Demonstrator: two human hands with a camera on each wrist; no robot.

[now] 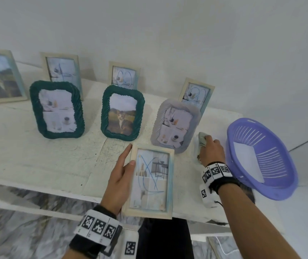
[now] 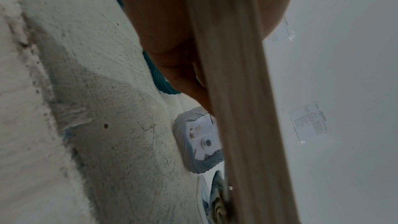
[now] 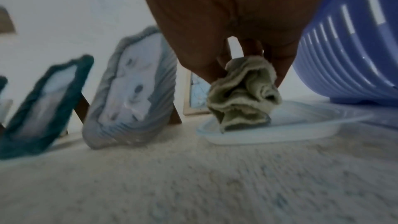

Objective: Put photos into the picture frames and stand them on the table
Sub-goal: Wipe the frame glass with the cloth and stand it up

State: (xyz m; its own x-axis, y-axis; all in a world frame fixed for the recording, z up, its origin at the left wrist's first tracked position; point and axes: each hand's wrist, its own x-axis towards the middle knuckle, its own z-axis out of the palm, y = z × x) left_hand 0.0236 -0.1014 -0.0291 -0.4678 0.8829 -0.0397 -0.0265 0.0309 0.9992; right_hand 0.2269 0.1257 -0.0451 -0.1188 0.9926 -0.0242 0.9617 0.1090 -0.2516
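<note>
My left hand (image 1: 121, 176) holds a pale wooden picture frame (image 1: 150, 180) by its left edge above the table's near edge, thumb on the front; its photo carries blue scribbles. In the left wrist view that frame (image 2: 241, 108) runs edge-on past my fingers (image 2: 172, 67). My right hand (image 1: 210, 151) grips a crumpled grey-green cloth (image 1: 202, 140), which rests on a clear plastic lid (image 3: 254, 130) between the grey ribbed frame (image 1: 175, 126) and the basket; the cloth (image 3: 243, 94) shows under my fingertips. Two dark green frames (image 1: 57, 109) (image 1: 122, 113) stand filled on the white table (image 1: 37, 156).
Several pale wooden frames stand along the back wall, among them one (image 1: 2, 76) at far left and one (image 1: 197, 95) behind the grey frame. A purple slatted basket (image 1: 261, 157) with a white sheet inside sits tilted at the right. Marbled floor lies below the table edge.
</note>
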